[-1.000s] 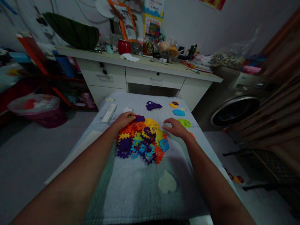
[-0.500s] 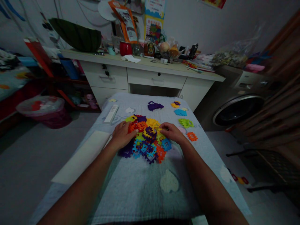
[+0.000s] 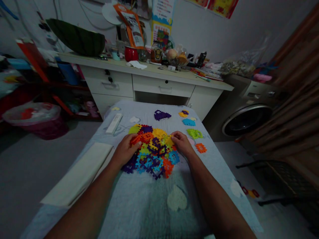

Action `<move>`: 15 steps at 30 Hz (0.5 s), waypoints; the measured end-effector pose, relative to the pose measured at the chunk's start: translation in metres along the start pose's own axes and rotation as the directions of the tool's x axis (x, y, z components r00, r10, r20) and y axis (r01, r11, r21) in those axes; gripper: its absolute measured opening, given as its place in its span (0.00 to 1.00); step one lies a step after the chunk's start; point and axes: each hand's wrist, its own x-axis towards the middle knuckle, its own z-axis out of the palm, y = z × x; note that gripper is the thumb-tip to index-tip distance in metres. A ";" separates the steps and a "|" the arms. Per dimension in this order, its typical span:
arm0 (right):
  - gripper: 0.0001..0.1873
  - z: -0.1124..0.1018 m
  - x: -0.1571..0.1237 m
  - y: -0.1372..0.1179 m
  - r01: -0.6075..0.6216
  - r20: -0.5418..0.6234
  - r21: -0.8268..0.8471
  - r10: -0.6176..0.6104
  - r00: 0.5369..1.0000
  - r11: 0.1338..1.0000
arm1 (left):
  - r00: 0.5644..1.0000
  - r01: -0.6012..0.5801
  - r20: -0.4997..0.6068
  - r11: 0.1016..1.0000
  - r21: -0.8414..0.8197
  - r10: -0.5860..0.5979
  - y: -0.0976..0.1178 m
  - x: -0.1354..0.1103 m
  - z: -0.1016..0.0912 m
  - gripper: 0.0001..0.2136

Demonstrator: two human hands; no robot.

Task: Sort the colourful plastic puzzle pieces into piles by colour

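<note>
Well, towel (image 3: 149,205) under tiles (image 3: 152,150), desk (image 3: 163,89) beyond.

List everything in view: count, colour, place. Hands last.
puzzle tile heap: one, multicoloured, middle of the towel
loose tile clusters: five, purple, yellow, blue, green, orange, beyond and right of the heap
towel: one, pale blue, spread under the heap
flat board: one, white, towel's left edge
desk: one, cream, behind the towel
mug: one, red, on the desk
washing machine: one, grey, right of the desk
hands: two, bare; left hand on the heap's left side, right hand on its right
</note>
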 end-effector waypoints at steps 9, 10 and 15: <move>0.13 -0.017 0.008 -0.011 -0.046 -0.148 0.059 0.055 0.988 0.997 | 0.997 -0.010 -0.073 0.994 -0.109 0.002 0.000 0.010 -0.002 0.19; 0.14 -0.021 0.011 -0.012 -0.043 -0.171 0.072 0.055 0.984 0.996 | 0.996 -0.018 -0.086 0.995 -0.094 0.010 -0.001 0.011 -0.002 0.19; 0.15 -0.044 0.042 -0.012 -0.005 -0.274 0.016 0.009 0.962 1.000 | 0.993 -0.077 -0.095 0.997 -0.020 0.075 -0.001 0.014 -0.001 0.16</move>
